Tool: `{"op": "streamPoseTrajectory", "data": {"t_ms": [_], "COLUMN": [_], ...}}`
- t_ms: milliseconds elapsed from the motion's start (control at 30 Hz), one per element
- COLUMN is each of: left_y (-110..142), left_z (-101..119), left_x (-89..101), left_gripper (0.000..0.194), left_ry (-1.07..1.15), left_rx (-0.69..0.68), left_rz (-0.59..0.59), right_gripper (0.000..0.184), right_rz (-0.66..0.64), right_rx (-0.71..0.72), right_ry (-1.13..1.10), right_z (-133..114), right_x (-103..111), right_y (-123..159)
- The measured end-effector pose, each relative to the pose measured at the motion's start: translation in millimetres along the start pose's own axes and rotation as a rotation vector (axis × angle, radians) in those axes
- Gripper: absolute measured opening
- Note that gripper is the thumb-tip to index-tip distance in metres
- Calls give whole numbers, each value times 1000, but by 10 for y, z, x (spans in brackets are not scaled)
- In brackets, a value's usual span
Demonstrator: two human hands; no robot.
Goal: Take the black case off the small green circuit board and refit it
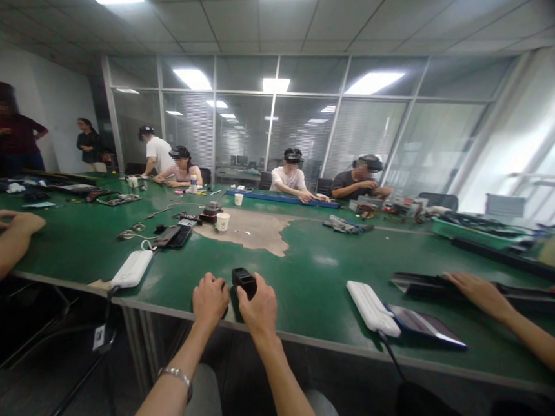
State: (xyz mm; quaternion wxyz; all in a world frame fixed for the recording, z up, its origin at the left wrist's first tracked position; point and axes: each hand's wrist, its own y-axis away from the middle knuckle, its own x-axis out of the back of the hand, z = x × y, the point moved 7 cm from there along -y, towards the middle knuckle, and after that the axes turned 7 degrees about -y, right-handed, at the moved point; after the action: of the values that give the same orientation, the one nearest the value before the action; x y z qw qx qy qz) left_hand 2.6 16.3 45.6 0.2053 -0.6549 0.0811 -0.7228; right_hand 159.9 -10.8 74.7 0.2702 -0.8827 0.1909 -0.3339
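Black and boxy, a gadget [243, 282] sits gripped in the right hand [262, 305] by the green table [309, 295]'s near edge, the left hand [210, 300] curled alongside, its hold unclear to me, this handling step seemingly calling next for steadiness.

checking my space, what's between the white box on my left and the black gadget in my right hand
Your left hand and green tabletop lie between the white box and black gadget, as the head view shows.
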Motion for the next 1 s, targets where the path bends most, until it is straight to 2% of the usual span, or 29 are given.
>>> {"op": "streamPoseTrajectory", "data": {"t_ms": [367,567,633,1000], "left_y": [-8,-3,-1,12], "left_z": [2,0,1,7], "left_x": [6,11,14,19], "left_gripper": [35,34,34,35], "left_ry": [-2,-1,0,4], "left_rx": [-4,-7,-7,-10], "left_rz": [-23,3,0,11], "right_gripper": [47,78,82,64], "right_rz": [-37,8,6,30], "right_rx": [26,97,111,75], "right_ry": [25,-71,-118,-182], "right_z": [98,152,176,286], "right_x": [-14,-44,-81,-67], "right_y": [202,179,173,217]}}
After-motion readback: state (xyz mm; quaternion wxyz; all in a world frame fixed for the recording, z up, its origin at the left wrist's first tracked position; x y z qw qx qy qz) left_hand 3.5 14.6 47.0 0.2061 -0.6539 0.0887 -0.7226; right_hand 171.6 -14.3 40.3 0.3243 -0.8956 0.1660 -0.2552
